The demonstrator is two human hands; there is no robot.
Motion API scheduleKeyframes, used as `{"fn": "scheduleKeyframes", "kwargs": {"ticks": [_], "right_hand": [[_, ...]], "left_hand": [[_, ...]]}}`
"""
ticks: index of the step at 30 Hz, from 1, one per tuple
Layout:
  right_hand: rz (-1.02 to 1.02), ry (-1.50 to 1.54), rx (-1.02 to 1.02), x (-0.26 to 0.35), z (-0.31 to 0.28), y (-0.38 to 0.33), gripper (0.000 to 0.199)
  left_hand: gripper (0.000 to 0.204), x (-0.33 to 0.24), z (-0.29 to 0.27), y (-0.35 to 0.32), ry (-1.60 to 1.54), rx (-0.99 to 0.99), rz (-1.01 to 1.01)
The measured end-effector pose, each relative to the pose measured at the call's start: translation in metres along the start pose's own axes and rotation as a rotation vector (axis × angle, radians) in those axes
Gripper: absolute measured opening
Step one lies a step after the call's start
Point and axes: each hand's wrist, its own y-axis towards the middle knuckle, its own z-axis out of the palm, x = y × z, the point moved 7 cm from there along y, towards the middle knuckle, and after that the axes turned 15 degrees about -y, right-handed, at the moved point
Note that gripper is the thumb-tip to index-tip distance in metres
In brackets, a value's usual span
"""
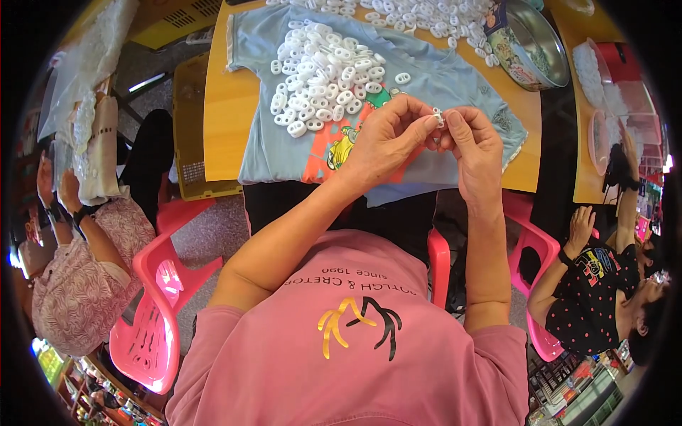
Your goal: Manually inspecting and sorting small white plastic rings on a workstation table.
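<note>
Above the table's near edge my two hands meet at a small white plastic piece (437,117) with openings in it. My left hand (393,136) pinches its left side between thumb and fingertips. The thumb and forefinger of my right hand (476,148) close on its other side. Beyond my left hand, a heap of white oval two-holed plastic pieces (320,74) lies on a spread light-blue T-shirt (259,142) with an orange and green print. One such piece (403,78) sits apart from the heap. Small grey bits (503,121) are scattered on the shirt beyond my right hand.
More white pieces (447,21) cover the far side of the yellow table (224,106). A round metal tin (529,53) holding small grey bits stands at far right. A yellow crate (190,121) is at left. People sit on both sides, near pink chairs (160,298).
</note>
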Motion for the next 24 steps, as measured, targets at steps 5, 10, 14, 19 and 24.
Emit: {"fn": "scheduleKeyframes", "kwargs": {"ticks": [5, 10, 14, 19, 24], "right_hand": [[-0.056, -0.134, -0.022, 0.007, 0.003, 0.0, 0.015], [-0.117, -0.276, -0.073, 0.013, 0.004, -0.003, 0.013], [-0.144, -0.306, -0.111, 0.009, 0.007, -0.003, 0.013], [-0.104, -0.17, -0.135, 0.001, 0.01, -0.003, 0.013], [-0.08, -0.115, -0.152, 0.004, 0.012, -0.003, 0.014]], "left_hand": [[0.017, 0.0, 0.0, 0.0, -0.004, -0.017, -0.007], [0.016, -0.002, -0.001, 0.0, 0.042, -0.042, -0.016], [0.014, -0.001, -0.005, -0.001, 0.057, -0.067, -0.012], [0.014, -0.001, -0.004, 0.001, -0.005, -0.062, 0.017], [0.014, 0.0, -0.003, 0.0, -0.017, -0.076, -0.003]]}}
